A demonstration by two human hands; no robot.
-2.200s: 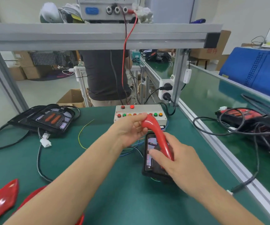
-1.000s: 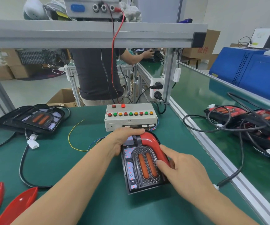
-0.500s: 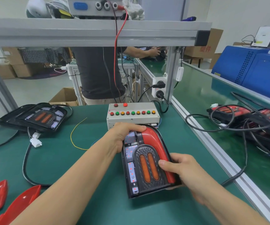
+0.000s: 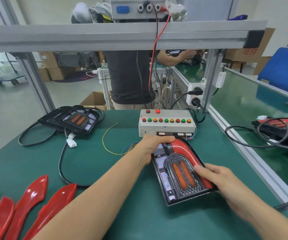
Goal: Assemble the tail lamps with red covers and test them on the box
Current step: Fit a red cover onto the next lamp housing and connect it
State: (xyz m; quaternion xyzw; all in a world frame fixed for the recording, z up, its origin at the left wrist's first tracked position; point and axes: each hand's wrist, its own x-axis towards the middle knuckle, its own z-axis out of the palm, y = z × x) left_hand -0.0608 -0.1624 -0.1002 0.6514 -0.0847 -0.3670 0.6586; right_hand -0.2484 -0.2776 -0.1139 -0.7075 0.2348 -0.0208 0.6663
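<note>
**Red cover pressed home on tail lamp**

Lying flat on the green worktop, just in front of the beige test box with coloured buttons: black tail lamp housing with two orange bars. Curved glossy red plastic cover laid along its top and right edge. Left hand curled over the far end, gripping housing and cover to steady them. Right hand gripping the near right edge, thumb pressing the cover down, probably to seat it. Spare red covers waiting at near left; second uncovered lamp at far left.
</note>
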